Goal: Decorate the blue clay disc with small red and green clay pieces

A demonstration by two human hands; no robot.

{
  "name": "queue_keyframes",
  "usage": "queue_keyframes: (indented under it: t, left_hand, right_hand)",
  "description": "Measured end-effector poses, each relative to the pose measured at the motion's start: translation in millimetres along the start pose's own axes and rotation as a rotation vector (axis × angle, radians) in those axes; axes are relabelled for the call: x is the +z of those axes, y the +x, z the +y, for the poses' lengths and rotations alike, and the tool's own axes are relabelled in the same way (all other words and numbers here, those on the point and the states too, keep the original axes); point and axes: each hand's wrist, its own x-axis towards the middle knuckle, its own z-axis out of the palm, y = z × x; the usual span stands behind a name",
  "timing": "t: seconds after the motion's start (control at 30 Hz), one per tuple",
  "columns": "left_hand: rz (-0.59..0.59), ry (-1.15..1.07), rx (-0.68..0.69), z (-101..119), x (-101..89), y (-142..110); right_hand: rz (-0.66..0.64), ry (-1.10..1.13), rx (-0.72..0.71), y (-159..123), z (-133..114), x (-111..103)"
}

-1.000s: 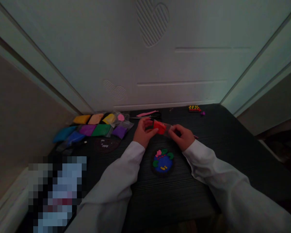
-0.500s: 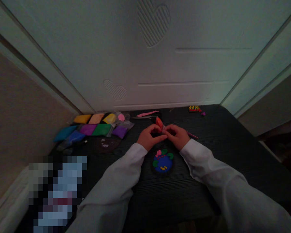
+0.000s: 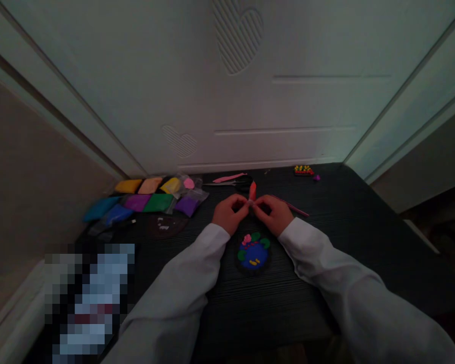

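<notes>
On the left of the dark table [image 3: 242,313], bagged packets [image 3: 158,202] lie in rough rows, from teal to purple, with a brown piece [image 3: 167,230] nearer the person. Next come scissors [image 3: 227,183], a pink strip [image 3: 227,178] just behind them. The left hand [image 3: 229,214] pinches the clear end of a red packet [image 3: 253,191] between thumb and fingers; the packet stands up between both hands. Nearer the person sits a round model [image 3: 253,256], blue with green, pink and yellow bits. The right hand [image 3: 275,215] pinches the same clear end, close against the left. Past it lie a thin stick [image 3: 299,211], a yellow-and-red block [image 3: 303,171] and a purple bit [image 3: 317,177]
</notes>
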Motion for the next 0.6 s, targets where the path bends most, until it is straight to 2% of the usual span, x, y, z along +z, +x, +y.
queue_keyframes:
  t: [0.13,0.23,0.47,0.6]
  left_hand:
    - [0.1,0.079,0.035,1.2,0.2,-0.9]
    - [0.124,0.128,0.088,5.9,0.9,-2.2]
    - [0.05,0.236,0.203,8.1,0.3,-3.1]
    - [0.043,0.313,0.258,9.6,-4.1,-2.2]
  right_hand:
    - [0.057,-0.05,0.023,-0.9,-0.8,-0.3]
    - [0.091,-0.064,0.04,-1.1,-1.4,-0.4]
    - [0.093,0.019,0.059,-0.7,-3.4,-1.0]
    - [0.078,0.115,0.118,-0.5,2.1,-2.6]
